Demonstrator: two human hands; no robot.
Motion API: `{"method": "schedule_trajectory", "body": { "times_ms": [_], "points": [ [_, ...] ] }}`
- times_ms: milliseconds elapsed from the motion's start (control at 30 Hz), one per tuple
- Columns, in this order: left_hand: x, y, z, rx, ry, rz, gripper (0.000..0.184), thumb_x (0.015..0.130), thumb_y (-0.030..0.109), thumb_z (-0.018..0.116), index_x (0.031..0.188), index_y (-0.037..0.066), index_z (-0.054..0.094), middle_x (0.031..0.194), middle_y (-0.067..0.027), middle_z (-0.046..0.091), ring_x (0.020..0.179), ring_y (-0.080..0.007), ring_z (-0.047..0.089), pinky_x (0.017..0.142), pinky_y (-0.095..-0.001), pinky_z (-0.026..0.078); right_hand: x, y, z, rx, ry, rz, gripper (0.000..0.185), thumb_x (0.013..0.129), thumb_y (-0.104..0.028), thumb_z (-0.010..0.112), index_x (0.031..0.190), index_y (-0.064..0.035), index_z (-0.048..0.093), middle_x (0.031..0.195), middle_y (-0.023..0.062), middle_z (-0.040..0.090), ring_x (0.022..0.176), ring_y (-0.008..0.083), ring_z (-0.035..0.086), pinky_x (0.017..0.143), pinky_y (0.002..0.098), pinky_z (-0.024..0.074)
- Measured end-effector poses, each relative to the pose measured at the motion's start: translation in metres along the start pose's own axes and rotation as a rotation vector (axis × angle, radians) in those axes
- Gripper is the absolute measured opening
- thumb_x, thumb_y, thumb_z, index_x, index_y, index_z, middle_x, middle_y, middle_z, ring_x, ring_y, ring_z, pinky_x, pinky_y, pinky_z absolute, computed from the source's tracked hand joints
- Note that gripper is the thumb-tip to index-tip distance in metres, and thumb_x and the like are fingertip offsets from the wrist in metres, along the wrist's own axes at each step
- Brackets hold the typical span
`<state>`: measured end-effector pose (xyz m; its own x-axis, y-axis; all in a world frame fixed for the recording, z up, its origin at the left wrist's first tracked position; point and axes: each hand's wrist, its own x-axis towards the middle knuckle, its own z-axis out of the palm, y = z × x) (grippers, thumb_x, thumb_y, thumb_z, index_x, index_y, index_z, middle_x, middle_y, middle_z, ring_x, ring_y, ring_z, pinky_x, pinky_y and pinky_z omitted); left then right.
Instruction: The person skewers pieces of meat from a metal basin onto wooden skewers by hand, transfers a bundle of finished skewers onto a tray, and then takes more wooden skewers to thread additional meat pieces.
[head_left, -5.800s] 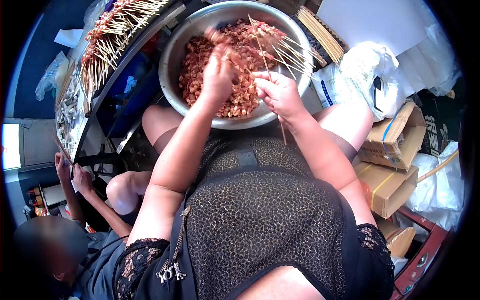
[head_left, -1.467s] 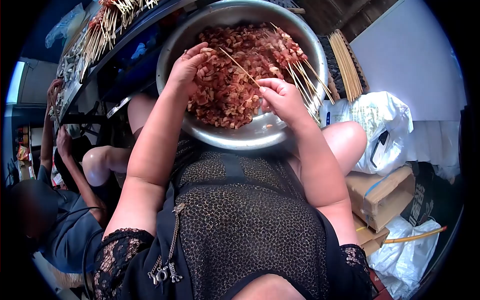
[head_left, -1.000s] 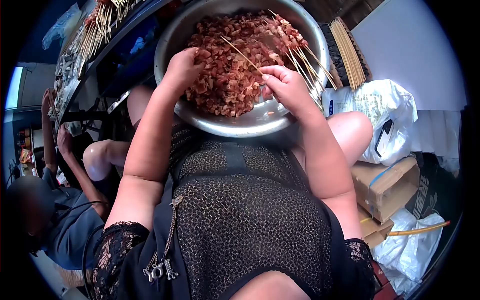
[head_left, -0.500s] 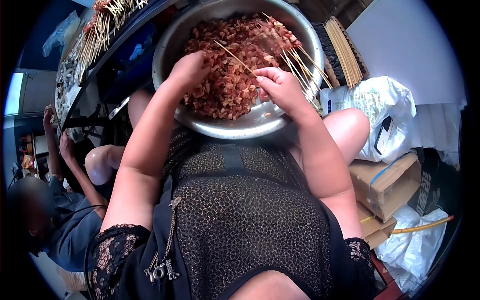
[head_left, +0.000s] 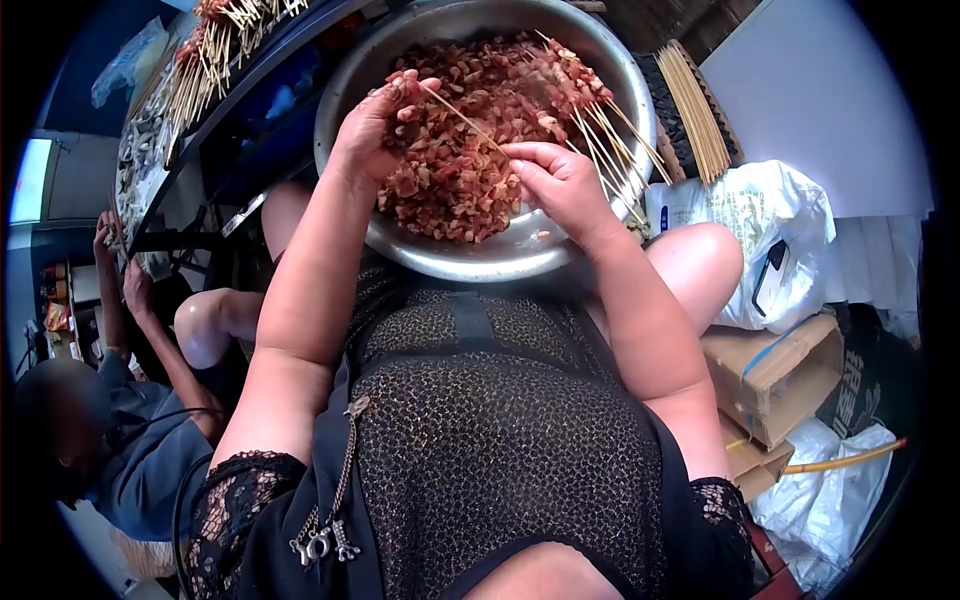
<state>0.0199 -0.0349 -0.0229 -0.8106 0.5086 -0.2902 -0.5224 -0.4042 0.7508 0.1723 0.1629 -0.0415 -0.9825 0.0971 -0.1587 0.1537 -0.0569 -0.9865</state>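
A wide metal basin [head_left: 480, 268] rests at my lap, filled with small pieces of raw meat [head_left: 450, 190]. My right hand [head_left: 562, 185] pinches the lower end of a thin wooden skewer [head_left: 464, 118] above the meat. The skewer slants up and left to my left hand [head_left: 378, 125], which is turned partly palm-up over the basin's left side. Its fingers are curled round some meat pieces close to the skewer's tip; whether the tip has pierced one is hard to see. Loaded meat skewers [head_left: 585, 95] lie against the basin's right side, their bare sticks pointing toward me.
A bundle of bare skewers [head_left: 695, 115] lies right of the basin. Below it are a white plastic bag [head_left: 770, 225] and a cardboard box [head_left: 775, 375]. More loaded skewers [head_left: 215, 60] sit on a table at upper left. Another person [head_left: 150, 430] works at left.
My left hand has lifted out of the meat and rolled palm-up, bringing meat pieces to the skewer's tip. My right hand keeps the skewer in nearly the same place.
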Motion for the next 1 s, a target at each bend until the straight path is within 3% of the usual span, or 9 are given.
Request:
{"method": "schedule_trajectory", "body": {
  "times_ms": [233, 533, 600, 700, 800, 1000],
  "points": [
    [0.000, -0.007, 0.009, 0.051, 0.015, 0.036, 0.021, 0.092, 0.017, 0.051, 0.109, 0.005, 0.055, 0.111, -0.0156, 0.061, 0.076, -0.0065, 0.058, 0.060, -0.0158, 0.047, 0.002, 0.003, -0.007, -0.050, 0.015, -0.016, 0.024, 0.085, -0.011, 0.057, 0.107, -0.0033, 0.064, 0.069, 0.0000, 0.062, 0.058, 0.0041, 0.053, 0.056, 0.0192, 0.0445],
    [-0.001, -0.006, 0.011, 0.079, -0.044, 0.058, 0.021, 0.092, 0.018, 0.051, 0.110, 0.007, 0.056, 0.106, -0.0133, 0.063, 0.066, -0.0058, 0.053, 0.056, -0.0151, 0.044, 0.001, 0.003, -0.008, -0.147, 0.041, -0.091, 0.023, 0.083, -0.012, 0.058, 0.103, -0.0042, 0.065, 0.071, 0.0028, 0.064, 0.059, 0.0063, 0.054, 0.060, 0.0210, 0.0457],
    [0.000, -0.006, 0.011, 0.007, -0.146, 0.054, 0.020, 0.092, 0.017, 0.050, 0.109, 0.007, 0.055, 0.107, -0.0143, 0.062, 0.066, -0.0064, 0.052, 0.055, -0.0148, 0.044, 0.000, 0.003, -0.008, -0.140, 0.041, -0.061, 0.023, 0.083, -0.012, 0.058, 0.103, -0.0040, 0.066, 0.072, 0.0035, 0.065, 0.060, 0.0066, 0.055, 0.061, 0.0211, 0.0461],
    [-0.002, -0.010, 0.019, -0.042, -0.049, 0.070, 0.019, 0.092, 0.016, 0.049, 0.108, 0.007, 0.056, 0.110, -0.0159, 0.060, 0.066, -0.0070, 0.051, 0.055, -0.0153, 0.043, -0.001, 0.006, -0.006, -0.142, 0.064, -0.118, 0.023, 0.083, -0.012, 0.058, 0.103, -0.0043, 0.066, 0.074, 0.0047, 0.066, 0.062, 0.0069, 0.056, 0.062, 0.0211, 0.0464],
    [-0.002, -0.014, 0.018, -0.149, -0.096, 0.047, 0.018, 0.092, 0.015, 0.049, 0.105, 0.006, 0.058, 0.112, -0.0170, 0.059, 0.066, -0.0078, 0.050, 0.055, -0.0163, 0.043, -0.003, 0.005, -0.005, -0.153, 0.052, -0.069, 0.022, 0.083, -0.012, 0.059, 0.103, -0.0043, 0.066, 0.078, 0.0065, 0.067, 0.066, 0.0076, 0.058, 0.065, 0.0212, 0.0474],
    [-0.005, -0.017, 0.025, -0.285, -0.083, 0.018, 0.016, 0.091, 0.012, 0.050, 0.101, 0.005, 0.060, 0.114, -0.0194, 0.058, 0.066, -0.0099, 0.050, 0.058, -0.0173, 0.044, -0.003, 0.007, 0.000, -0.253, 0.116, -0.187, 0.021, 0.084, -0.013, 0.059, 0.102, -0.0059, 0.066, 0.085, 0.0097, 0.068, 0.072, 0.0114, 0.063, 0.069, 0.0234, 0.0491]
  ]
}}
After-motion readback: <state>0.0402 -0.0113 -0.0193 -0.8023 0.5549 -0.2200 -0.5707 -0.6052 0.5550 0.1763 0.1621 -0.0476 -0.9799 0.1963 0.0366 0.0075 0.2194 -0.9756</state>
